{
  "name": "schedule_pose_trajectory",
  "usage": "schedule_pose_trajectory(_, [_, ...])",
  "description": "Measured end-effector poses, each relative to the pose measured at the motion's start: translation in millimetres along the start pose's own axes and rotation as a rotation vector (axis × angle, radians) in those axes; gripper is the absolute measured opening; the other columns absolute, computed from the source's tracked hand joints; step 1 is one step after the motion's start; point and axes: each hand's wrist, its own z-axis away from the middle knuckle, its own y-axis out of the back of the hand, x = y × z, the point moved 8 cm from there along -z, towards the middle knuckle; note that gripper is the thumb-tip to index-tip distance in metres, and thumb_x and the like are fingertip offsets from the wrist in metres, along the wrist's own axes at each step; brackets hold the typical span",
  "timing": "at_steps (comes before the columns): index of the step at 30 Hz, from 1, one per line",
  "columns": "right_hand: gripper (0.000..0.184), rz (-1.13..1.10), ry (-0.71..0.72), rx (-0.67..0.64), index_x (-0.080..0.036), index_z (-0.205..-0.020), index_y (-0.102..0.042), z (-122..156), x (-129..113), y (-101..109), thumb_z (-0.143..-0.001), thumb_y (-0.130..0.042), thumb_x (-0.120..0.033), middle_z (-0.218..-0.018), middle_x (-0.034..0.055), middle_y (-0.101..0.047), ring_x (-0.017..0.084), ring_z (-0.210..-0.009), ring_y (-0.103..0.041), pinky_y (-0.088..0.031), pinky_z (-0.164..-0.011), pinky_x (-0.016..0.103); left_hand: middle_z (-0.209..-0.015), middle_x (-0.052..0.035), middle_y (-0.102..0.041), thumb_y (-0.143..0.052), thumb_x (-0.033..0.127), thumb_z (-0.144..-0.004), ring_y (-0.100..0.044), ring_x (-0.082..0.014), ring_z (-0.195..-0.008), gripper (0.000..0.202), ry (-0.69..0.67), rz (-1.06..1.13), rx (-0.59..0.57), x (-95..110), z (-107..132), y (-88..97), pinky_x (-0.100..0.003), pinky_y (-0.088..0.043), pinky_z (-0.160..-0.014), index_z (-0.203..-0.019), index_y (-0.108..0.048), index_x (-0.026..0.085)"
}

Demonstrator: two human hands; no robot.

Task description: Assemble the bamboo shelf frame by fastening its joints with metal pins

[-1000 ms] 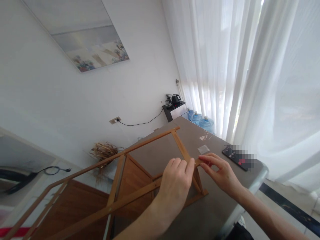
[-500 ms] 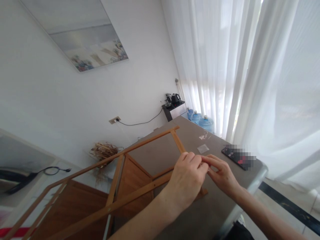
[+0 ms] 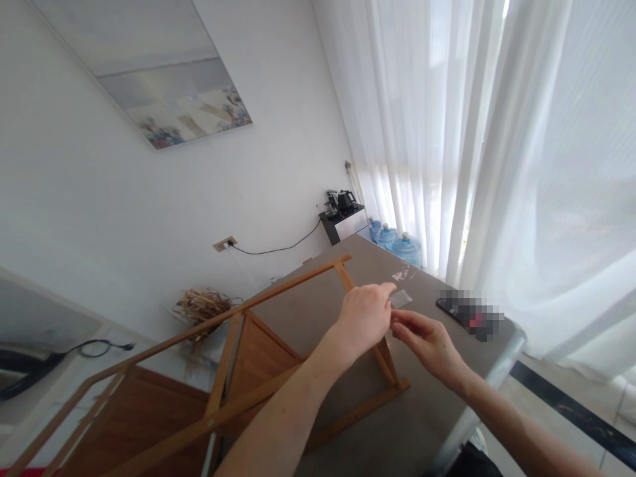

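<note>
My left hand [image 3: 364, 315] is held over the near end of a wooden shelf frame [image 3: 283, 283], its fingers curled and one finger sticking out at the top. Close against its fingertips, my right hand [image 3: 427, 338] pinches with thumb and forefinger. Whatever lies between the fingers is too small and hidden to make out. The frame, with slim rails and brown panels [image 3: 265, 348], lies on its side on a grey table [image 3: 342, 424]. A small clear plastic bag [image 3: 401, 298] is on the tabletop just beyond my hands.
A phone [image 3: 460, 315], partly blurred out, lies near the table's right edge. Beyond the table stand blue water bottles [image 3: 406, 248] and a cabinet with a black kettle [image 3: 345, 199]. Dried plants [image 3: 201, 308] stand by the wall at left. White curtains [image 3: 422, 119] hang at right.
My left hand has shifted slightly up and left, and one finger has lifted out. My right hand's fingertips have drawn a little away from it. The view has tilted slightly.
</note>
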Motion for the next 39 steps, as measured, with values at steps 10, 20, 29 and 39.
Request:
schedule_pose_trajectory(10, [0.034,0.023,-0.052,-0.006,-0.020,-0.108,-0.068,1,2,4,-0.082,-0.058,-0.040,-0.096,0.0052,-0.072,0.019,-0.082,-0.065,-0.054,-0.076,0.033,-0.081,-0.0049,-0.058,-0.039,0.030,-0.092,-0.053,-0.0153,-0.076,0.034,0.106,-0.124,0.196,-27,44,17.4,-0.027,-0.041,-0.067,-0.074,-0.065,0.017])
schedule_pose_trajectory(20, [0.035,0.030,-0.015,0.031,-0.020,-0.108,-0.068,1,5,2,-0.081,-0.059,-0.041,-0.100,0.0064,-0.071,0.020,-0.084,-0.065,-0.055,-0.076,0.033,-0.069,-0.0029,-0.058,-0.047,0.033,-0.088,-0.054,-0.0165,-0.065,0.027,0.058,-0.152,0.143,9,69,7.9,-0.029,-0.038,-0.061,-0.070,-0.058,0.017])
schedule_pose_trajectory(29, [0.035,0.038,-0.045,-0.019,-0.021,-0.109,-0.067,1,3,1,-0.082,-0.058,-0.040,-0.099,0.0061,-0.071,0.019,-0.082,-0.065,-0.055,-0.077,0.033,-0.078,-0.0022,-0.061,-0.041,0.031,-0.092,-0.056,-0.0140,-0.073,0.027,-0.065,0.003,0.117,-2,55,22.4,-0.026,-0.041,-0.065,-0.083,-0.064,0.020])
schedule_pose_trajectory(39, [0.037,0.072,-0.052,-0.057,-0.020,-0.114,-0.064,1,0,0,-0.083,-0.056,-0.039,-0.099,0.0061,-0.070,0.019,-0.080,-0.065,-0.054,-0.075,0.032,-0.087,-0.0045,-0.061,-0.043,0.024,-0.092,-0.056,-0.0147,-0.084,0.023,-0.318,-0.014,0.095,-1,46,19.2,-0.028,-0.043,-0.078,-0.086,-0.065,0.017])
